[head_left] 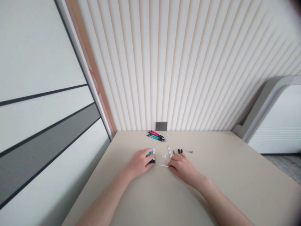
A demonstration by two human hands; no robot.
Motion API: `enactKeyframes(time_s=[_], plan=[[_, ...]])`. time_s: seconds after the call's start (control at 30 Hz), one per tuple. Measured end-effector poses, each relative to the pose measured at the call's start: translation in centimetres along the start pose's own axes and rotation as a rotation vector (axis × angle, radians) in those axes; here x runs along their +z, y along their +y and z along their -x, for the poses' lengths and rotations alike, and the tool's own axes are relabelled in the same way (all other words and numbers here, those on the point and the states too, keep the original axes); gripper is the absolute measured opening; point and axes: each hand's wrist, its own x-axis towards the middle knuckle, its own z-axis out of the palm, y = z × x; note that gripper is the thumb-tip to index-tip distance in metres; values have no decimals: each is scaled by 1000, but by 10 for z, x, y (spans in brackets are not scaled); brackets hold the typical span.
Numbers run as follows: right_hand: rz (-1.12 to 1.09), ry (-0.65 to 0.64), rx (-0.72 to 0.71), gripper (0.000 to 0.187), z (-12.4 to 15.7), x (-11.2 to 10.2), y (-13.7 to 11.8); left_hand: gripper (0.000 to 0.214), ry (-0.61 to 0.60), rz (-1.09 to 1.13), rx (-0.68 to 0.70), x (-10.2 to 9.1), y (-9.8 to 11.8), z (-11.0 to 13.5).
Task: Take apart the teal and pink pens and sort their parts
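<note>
My left hand (139, 162) is on the table with its fingers and thumb curled around a small group of pen parts. Of these, teal pieces (150, 153), a white piece (153, 150) and black ends (154, 160) show between the fingers; the rest is covered. To the right, the bent fingers of my right hand (182, 167) close on the end of a thin white pen refill (164, 165), which points left along the tabletop. Just beyond that hand lie more slim white tubes (169, 151). Small white pieces (164, 156) sit between my two hands.
Assembled pens (156, 136), red, teal and black, are heaped near the wall. Right of the tubes lie a small dark piece (173, 152), black grips (180, 151) and small metal parts (191, 152). A wall socket (161, 126) is behind the beige table (145, 201); a white cabinet (42, 131) borders its left.
</note>
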Motion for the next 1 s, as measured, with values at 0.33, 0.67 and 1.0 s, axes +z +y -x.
enactKeyframes(time_s=[0.33, 0.67, 1.0], plan=[[-682, 429, 265, 16, -5, -2, -21, 27, 100, 65, 92, -6, 21, -5], [-919, 462, 256, 27, -11, 14, -34, 24, 111, 106, 74, 5, 29, -9], [-508, 593, 380, 22, -2, -1, 29, 17, 114, 68, 55, 5, 24, -8]])
